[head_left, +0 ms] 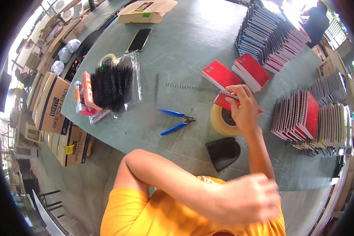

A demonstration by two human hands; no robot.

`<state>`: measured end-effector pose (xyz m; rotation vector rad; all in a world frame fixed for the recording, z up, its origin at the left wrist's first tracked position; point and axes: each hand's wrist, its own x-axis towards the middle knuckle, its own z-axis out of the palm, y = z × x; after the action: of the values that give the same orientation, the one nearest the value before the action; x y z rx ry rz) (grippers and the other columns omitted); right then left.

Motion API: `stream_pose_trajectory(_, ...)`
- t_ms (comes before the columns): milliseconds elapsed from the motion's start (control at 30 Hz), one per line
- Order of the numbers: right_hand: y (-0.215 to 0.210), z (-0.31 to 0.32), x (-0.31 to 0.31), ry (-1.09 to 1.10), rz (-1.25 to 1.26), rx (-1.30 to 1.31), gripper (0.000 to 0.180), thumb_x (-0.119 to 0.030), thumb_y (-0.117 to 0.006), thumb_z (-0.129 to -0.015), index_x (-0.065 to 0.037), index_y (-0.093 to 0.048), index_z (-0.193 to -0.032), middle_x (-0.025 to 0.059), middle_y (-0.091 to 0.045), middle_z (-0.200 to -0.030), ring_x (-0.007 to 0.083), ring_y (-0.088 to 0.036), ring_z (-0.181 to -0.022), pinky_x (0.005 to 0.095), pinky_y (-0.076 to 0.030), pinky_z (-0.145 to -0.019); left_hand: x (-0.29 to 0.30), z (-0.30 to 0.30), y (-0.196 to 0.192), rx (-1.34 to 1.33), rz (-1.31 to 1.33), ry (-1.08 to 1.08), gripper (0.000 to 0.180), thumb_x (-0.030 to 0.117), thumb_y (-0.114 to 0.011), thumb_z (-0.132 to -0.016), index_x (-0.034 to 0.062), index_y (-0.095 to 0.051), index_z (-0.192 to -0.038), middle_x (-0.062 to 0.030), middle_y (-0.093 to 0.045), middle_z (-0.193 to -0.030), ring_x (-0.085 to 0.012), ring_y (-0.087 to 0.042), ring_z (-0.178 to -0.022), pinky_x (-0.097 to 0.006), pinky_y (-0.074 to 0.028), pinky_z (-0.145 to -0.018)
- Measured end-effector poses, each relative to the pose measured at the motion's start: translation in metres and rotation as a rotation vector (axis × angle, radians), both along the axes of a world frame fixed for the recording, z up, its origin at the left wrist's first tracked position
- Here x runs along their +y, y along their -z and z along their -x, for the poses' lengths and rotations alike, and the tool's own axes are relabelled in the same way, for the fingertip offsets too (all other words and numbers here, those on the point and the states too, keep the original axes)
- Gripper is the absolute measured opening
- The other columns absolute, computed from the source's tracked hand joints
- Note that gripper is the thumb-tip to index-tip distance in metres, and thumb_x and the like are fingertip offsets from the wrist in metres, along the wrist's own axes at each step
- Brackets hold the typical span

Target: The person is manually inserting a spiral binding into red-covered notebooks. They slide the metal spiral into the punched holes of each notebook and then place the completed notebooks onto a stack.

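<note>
Right now the right hand (246, 112) pinches a red notebook (221, 74) — left hand (247, 200) blurred, grip unclear.

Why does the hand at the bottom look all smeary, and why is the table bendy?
Head view: the left hand is motion-blurred; the right hand at the red notebook is sharp. The fisheye lens curves the table edge and darkens the corners. Daylight glares white at the top.
</note>
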<state>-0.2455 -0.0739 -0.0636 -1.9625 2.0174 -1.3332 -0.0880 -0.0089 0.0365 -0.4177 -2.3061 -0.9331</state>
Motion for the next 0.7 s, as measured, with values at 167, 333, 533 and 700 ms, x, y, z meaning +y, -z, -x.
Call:
stream_pose_trajectory(167,-0.003,0.043,0.037,0.035,-0.326,-0.288,0.020,-0.002,-0.069,-0.076,-0.002,-0.067,-0.097,0.0085,-0.069,-0.090,0.0157,-0.066,-0.081,0.0266,-0.051,-0.075,-0.029,-0.013,0.140,-0.616,0.258,-0.483,0.042,0.035,-0.066,-0.078,0.0074,-0.055,-0.107,-0.0126,-0.055,-0.090,-0.0285,-0.056,-0.080,-0.037,-0.045,-0.069)
stream_pose_trajectory(333,0.036,0.048,0.041,-0.110,-0.168,-0.961,0.023,-0.005,-0.070,-0.079,0.000,-0.067,-0.102,0.0049,-0.069,-0.093,0.0108,-0.062,-0.084,0.0247,-0.050,-0.078,-0.028,-0.011,0.167,-0.624,-0.215,-0.590,0.066,0.028,-0.071,-0.075,0.0104,-0.043,-0.132,-0.0169,-0.052,-0.105,-0.0354,-0.056,-0.092,-0.040,-0.046,-0.080)
stream_pose_trajectory(533,0.037,0.056,0.038,-0.110,-0.140,-0.979,0.024,-0.005,-0.070,-0.079,0.002,-0.067,-0.102,0.0057,-0.069,-0.093,0.0109,-0.062,-0.086,0.0243,-0.049,-0.081,-0.044,-0.022,0.102,-0.521,-0.190,-0.523,0.051,0.012,-0.067,-0.077,0.0132,-0.053,-0.126,-0.0150,-0.056,-0.094,-0.0321,-0.054,-0.089,-0.039,-0.046,-0.082)
stream_pose_trajectory(700,0.046,0.057,0.044,-0.205,-0.126,-0.968,0.017,-0.002,-0.067,-0.082,0.001,-0.068,-0.099,0.0035,-0.068,-0.091,0.0079,-0.059,-0.083,0.0226,-0.048,-0.077,-0.124,-0.015,0.080,-0.194,0.267,-0.901,0.057,0.000,-0.062,-0.075,0.0200,-0.053,-0.127,-0.0108,-0.046,-0.083,-0.0281,-0.053,-0.071,-0.036,-0.047,-0.063)
